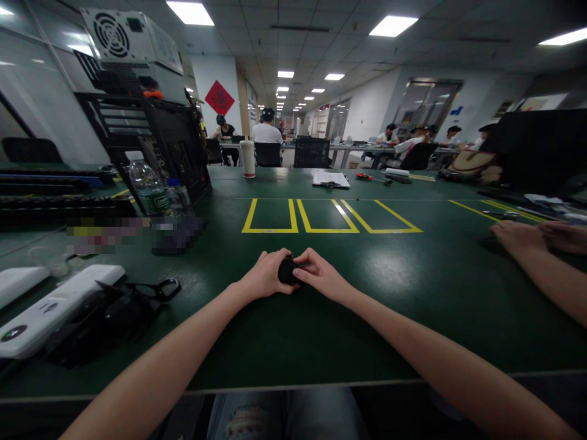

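Note:
Both my hands meet at the middle of the green table, closed round a small black object. My left hand wraps it from the left with curled fingers. My right hand pinches it from the right. Most of the object is hidden by my fingers, so I cannot tell its shape. Three yellow taped rectangles lie on the table just beyond my hands.
A black computer case, water bottles and black glasses with white devices fill the left side. Another person's hands rest at the right. A cup, clipboard and tools lie at the far edge.

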Tool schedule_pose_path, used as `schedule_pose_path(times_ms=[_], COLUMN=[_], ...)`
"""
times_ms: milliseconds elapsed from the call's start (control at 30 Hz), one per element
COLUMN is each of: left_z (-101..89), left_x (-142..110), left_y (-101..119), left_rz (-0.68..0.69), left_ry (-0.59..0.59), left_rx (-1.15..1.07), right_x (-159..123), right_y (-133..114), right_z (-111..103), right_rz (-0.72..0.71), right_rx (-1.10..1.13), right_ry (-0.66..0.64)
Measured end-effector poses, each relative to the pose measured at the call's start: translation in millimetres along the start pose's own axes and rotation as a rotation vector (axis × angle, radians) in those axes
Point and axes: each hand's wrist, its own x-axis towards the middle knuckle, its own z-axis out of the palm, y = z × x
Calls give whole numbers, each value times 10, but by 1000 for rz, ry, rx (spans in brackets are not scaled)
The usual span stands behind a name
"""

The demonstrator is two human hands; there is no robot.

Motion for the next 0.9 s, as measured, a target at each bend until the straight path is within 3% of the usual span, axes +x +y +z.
schedule_pose_path(times_ms=[233,467,900], left_z=[11,13,-18], left_x=[12,15,2], left_y=[2,5,23], left_rz=[-12,-25,-14], left_ry=[-6,-11,-15], left_rx=[-3,11,-11], right_x=[39,30,34], right_y=[70,90,49], right_z=[4,-26,-27], right_rz=[14,-29,13], right_rx=[-75,8,-82], right_ry=[43,-53,5])
